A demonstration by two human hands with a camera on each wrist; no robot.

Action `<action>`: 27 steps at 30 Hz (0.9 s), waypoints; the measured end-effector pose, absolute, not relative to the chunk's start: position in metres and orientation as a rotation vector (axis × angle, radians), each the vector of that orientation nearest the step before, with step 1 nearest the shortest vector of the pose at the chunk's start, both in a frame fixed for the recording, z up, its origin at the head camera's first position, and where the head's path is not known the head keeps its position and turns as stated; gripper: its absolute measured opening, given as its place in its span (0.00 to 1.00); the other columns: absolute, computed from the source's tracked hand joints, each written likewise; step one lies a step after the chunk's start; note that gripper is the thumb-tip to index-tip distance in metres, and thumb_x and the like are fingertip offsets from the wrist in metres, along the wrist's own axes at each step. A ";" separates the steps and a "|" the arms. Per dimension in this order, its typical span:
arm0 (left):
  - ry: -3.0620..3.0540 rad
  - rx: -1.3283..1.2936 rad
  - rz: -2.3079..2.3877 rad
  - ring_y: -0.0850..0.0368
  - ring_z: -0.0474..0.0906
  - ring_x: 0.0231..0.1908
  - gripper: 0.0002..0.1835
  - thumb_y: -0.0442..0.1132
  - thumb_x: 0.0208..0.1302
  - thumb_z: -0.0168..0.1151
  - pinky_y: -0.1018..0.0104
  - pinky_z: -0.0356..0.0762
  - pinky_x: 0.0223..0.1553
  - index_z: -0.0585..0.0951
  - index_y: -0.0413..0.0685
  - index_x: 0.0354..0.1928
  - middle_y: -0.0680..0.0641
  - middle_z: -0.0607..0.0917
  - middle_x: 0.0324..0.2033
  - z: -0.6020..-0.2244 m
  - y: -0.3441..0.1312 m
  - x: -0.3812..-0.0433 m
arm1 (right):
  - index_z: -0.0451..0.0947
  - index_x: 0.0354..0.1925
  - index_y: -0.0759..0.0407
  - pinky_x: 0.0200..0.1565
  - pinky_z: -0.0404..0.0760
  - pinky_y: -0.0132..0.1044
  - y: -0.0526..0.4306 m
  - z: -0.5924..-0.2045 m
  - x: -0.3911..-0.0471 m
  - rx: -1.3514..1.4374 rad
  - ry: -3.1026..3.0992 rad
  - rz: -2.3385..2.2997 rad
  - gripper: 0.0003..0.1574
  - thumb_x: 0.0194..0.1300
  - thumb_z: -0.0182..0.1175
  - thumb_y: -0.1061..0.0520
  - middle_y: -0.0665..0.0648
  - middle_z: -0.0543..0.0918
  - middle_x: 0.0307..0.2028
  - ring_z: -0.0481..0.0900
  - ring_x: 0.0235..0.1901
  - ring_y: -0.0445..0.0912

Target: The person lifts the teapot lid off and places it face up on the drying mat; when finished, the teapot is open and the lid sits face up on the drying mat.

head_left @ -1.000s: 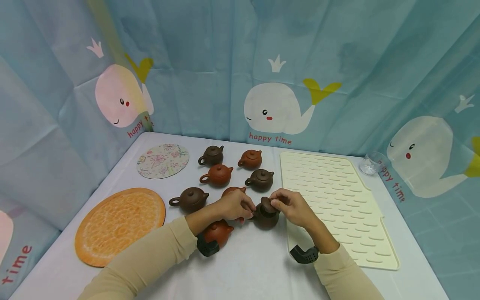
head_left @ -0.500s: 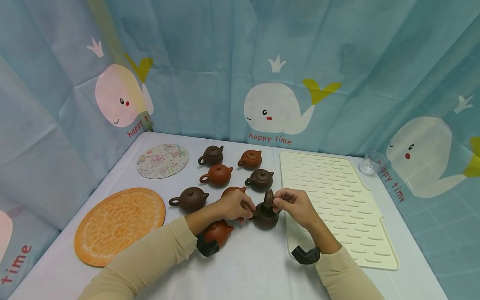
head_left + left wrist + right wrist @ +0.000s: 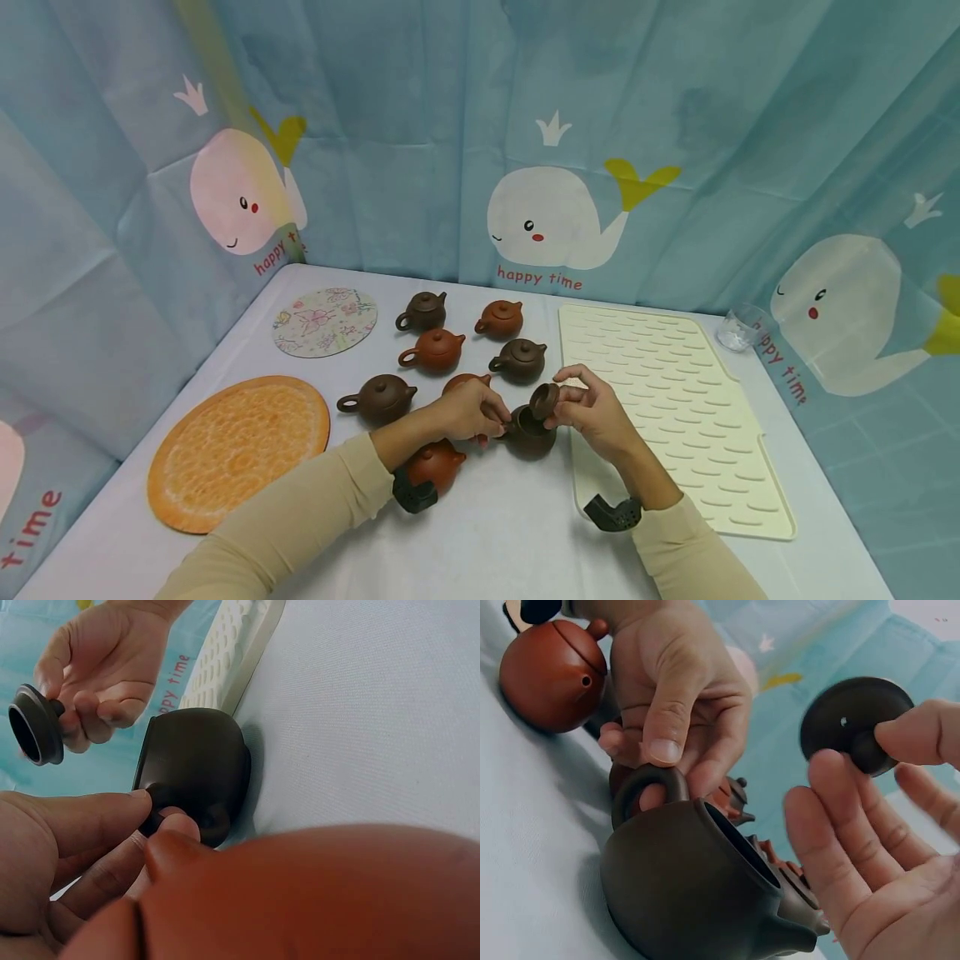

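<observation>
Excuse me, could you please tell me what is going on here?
A person's left hand pinches the handle of a dark brown teapot, while the right hand holds its lid by the knob, tilted and clear of the open pot. Other dark brown and reddish teapots stand nearby on the white table.

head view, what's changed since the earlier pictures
The lid, tipped over the open dark teapot a second ago, has swung up in the right hand and slightly rightward, its hollow underside now showing. Nothing was newly gripped or let go. The left hand still pinches the handle; the open dark teapot and other teapots stayed put.
</observation>
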State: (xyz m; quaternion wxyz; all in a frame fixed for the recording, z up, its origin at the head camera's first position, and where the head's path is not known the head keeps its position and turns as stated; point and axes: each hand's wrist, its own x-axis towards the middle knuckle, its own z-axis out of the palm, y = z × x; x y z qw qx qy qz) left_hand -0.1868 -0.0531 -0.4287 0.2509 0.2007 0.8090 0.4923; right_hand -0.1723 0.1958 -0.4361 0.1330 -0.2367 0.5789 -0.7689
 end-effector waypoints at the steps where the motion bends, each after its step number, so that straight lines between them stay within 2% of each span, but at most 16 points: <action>1: 2.203 0.544 1.337 0.53 0.80 0.18 0.06 0.26 0.57 0.68 0.68 0.73 0.18 0.86 0.43 0.35 0.46 0.86 0.26 -0.429 -0.053 -0.187 | 0.66 0.57 0.64 0.37 0.82 0.44 0.196 -0.436 -0.172 -0.700 1.627 -2.241 0.25 0.63 0.48 0.78 0.59 0.81 0.33 0.82 0.31 0.50; 4: 2.213 0.541 1.328 0.53 0.80 0.18 0.06 0.26 0.56 0.68 0.69 0.72 0.18 0.86 0.43 0.35 0.46 0.86 0.26 -0.429 -0.053 -0.186 | 0.66 0.65 0.59 0.39 0.81 0.44 0.197 -0.436 -0.171 -0.777 1.505 -2.252 0.34 0.65 0.44 0.79 0.61 0.82 0.38 0.82 0.35 0.51; 8: 2.226 0.540 1.320 0.53 0.80 0.18 0.07 0.26 0.56 0.68 0.68 0.72 0.18 0.86 0.44 0.35 0.47 0.86 0.25 -0.428 -0.053 -0.186 | 0.70 0.61 0.61 0.41 0.81 0.45 0.199 -0.436 -0.170 -0.840 1.400 -2.265 0.31 0.66 0.39 0.79 0.63 0.82 0.43 0.82 0.36 0.52; 11: 2.221 0.539 1.326 0.53 0.80 0.18 0.07 0.26 0.56 0.68 0.68 0.73 0.18 0.85 0.43 0.35 0.47 0.86 0.25 -0.428 -0.053 -0.185 | 0.69 0.59 0.64 0.42 0.80 0.46 0.200 -0.435 -0.168 -0.828 1.349 -2.291 0.28 0.65 0.38 0.77 0.64 0.81 0.42 0.81 0.35 0.52; 18: 2.211 0.531 1.345 0.52 0.81 0.18 0.06 0.26 0.57 0.67 0.62 0.77 0.20 0.85 0.41 0.35 0.45 0.86 0.26 -0.427 -0.053 -0.185 | 0.67 0.57 0.67 0.42 0.80 0.47 0.207 -0.428 -0.164 -0.716 1.456 -2.338 0.18 0.70 0.47 0.72 0.65 0.81 0.45 0.81 0.40 0.53; 23: 2.204 0.523 1.345 0.52 0.80 0.18 0.06 0.26 0.57 0.68 0.62 0.77 0.21 0.85 0.42 0.35 0.45 0.86 0.26 -0.427 -0.052 -0.185 | 0.69 0.59 0.66 0.45 0.79 0.44 0.217 -0.413 -0.157 -0.630 1.644 -2.311 0.24 0.66 0.52 0.75 0.63 0.81 0.46 0.82 0.41 0.52; 27: 2.200 0.507 1.336 0.50 0.81 0.19 0.06 0.26 0.57 0.67 0.63 0.77 0.21 0.85 0.42 0.36 0.46 0.86 0.26 -0.426 -0.053 -0.185 | 0.68 0.62 0.69 0.45 0.79 0.41 0.228 -0.398 -0.151 -0.635 1.790 -2.266 0.28 0.64 0.54 0.76 0.63 0.81 0.48 0.81 0.44 0.50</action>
